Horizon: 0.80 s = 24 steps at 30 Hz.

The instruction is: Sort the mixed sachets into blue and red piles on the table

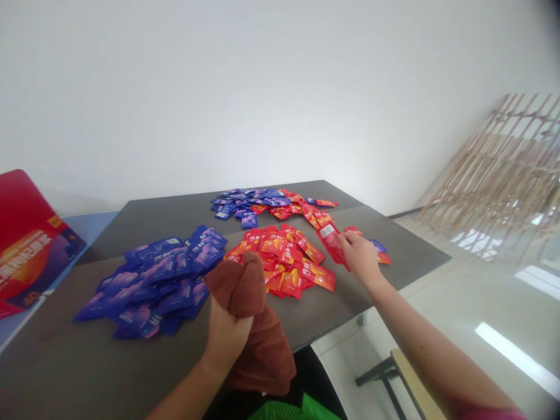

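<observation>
Wall: pale and plain, beyond both hands.
Desk [70,356]: dark grey, spread beneath and ahead of both hands.
Wooden lattice [485,169]: leans well to the right of the right hand.
Red printed package [26,251]: upright, well to the left of the left hand.
Purple packet pile [161,280]: heaped loosely on the desk, ahead and to the left of the left hand.
Red packet pile [284,256]: between the hands, beyond the left one and left of the right one.
Mixed packet pile [262,199]: farthest from the hands, purple at its left, red at its right.
Brown cloth [266,356]: bunched up in the left hand, one part folded over its top, the rest hanging to its right.
Left hand [228,333]: closed around the cloth, fingers mostly hidden by it.
Right hand [359,256]: nearly closed, thumb and fingers pinching one packet edge.
Red packet [329,236]: in the right hand, extending leftward from the fingertips, white label showing; whether it touches packets beyond, I cannot tell.
</observation>
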Tool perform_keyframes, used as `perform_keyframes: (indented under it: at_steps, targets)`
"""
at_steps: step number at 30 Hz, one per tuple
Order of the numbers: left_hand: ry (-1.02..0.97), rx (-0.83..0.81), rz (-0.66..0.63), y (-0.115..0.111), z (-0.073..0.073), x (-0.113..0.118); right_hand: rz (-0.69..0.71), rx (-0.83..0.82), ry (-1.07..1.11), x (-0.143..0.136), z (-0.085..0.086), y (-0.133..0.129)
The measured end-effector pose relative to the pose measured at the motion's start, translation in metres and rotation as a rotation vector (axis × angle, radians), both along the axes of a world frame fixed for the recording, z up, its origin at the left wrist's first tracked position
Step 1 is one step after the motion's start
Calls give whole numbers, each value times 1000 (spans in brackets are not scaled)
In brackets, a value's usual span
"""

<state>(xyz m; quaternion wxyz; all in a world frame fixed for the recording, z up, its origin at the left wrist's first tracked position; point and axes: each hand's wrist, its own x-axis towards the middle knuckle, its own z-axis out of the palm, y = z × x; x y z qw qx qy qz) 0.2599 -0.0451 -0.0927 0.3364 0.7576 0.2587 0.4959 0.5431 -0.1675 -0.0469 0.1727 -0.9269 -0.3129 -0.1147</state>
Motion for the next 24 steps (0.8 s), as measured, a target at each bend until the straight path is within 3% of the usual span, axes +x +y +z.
perform_keyframes:
  at_steps: [2, 5, 7, 9, 11, 15, 18, 21, 24]
  targets:
    - [-13, 34, -54, -12, 13, 9, 142, 176, 106, -42, 2, -10]
    - [107, 122, -285, -36, 31, 27, 363, 436, 325, -100, 8, -22]
    - [272, 184, -515, -51, 32, 34, 328, 600, 353, -122, 16, -30]
    - [411, 229, -688, -62, 25, 30, 238, 750, 374, -130, 23, -39]
    - [435, 280, -663, -67, 13, 18, 187, 854, 484, -129, 26, -48]
    - [267, 495, -326, -63, 2, -14, 245, 817, 978, -133, 17, -65]
    - [342, 618, -417, -60, 9, -25, 350, 657, 1338, -149, 8, -76]
    - [364, 497, -508, -63, 15, -25, 446, 562, 1409, -161, -1, -85]
    - [342, 227, -400, -75, 9, -18, 449, 593, 1175, -162, -13, -95]
